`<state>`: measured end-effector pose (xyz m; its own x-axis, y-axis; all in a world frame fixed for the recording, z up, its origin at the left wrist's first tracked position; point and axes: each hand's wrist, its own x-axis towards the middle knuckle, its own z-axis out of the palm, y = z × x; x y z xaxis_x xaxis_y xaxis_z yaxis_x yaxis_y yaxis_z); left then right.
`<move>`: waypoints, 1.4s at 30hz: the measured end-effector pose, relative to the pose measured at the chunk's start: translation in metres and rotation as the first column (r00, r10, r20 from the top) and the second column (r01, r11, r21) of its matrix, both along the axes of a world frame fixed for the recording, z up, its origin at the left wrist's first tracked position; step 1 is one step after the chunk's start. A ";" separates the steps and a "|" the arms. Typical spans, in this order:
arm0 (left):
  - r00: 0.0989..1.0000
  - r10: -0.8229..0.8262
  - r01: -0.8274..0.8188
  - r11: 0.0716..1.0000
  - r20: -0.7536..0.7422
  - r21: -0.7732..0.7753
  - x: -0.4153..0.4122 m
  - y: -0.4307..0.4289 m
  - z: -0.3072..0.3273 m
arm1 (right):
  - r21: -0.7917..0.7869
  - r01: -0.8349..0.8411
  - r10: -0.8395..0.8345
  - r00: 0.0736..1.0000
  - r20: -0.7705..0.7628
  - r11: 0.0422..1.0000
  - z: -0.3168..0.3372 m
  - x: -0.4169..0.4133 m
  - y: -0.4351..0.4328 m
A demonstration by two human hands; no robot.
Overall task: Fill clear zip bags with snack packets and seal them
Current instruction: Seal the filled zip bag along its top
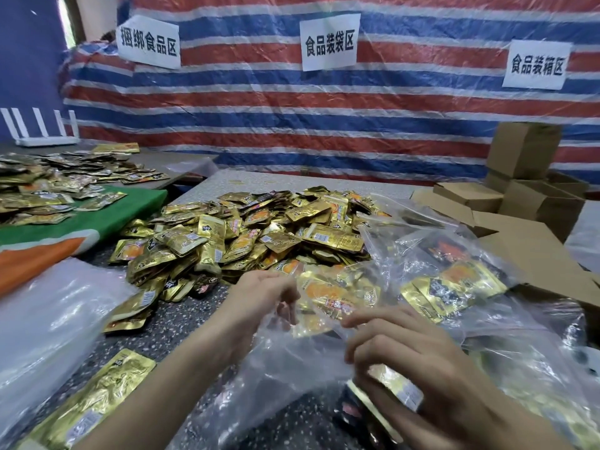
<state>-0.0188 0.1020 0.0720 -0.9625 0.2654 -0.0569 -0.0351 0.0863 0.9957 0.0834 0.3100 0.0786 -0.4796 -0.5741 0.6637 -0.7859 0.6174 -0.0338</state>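
Clear zip bag [292,358] is pinched at its mouth by curled fingers of left hand [259,297] and right hand [406,349].

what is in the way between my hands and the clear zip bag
Nothing visible stands between them. The left hand and the right hand both pinch the film of the clear zip bag directly. The gold snack packets lie inside it, beyond the fingers.

The speckled grey worktop [181,332] is heaped at its middle with gold snack packets [259,235]; clear zip bags [48,319] are stacked at its left edge, and cardboard boxes [535,254] are laid at its right.
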 end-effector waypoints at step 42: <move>0.813 -0.079 0.069 0.997 -0.577 -0.039 0.016 -0.066 0.098 | 0.193 0.336 -0.374 0.901 0.219 0.922 0.013 0.001 -0.014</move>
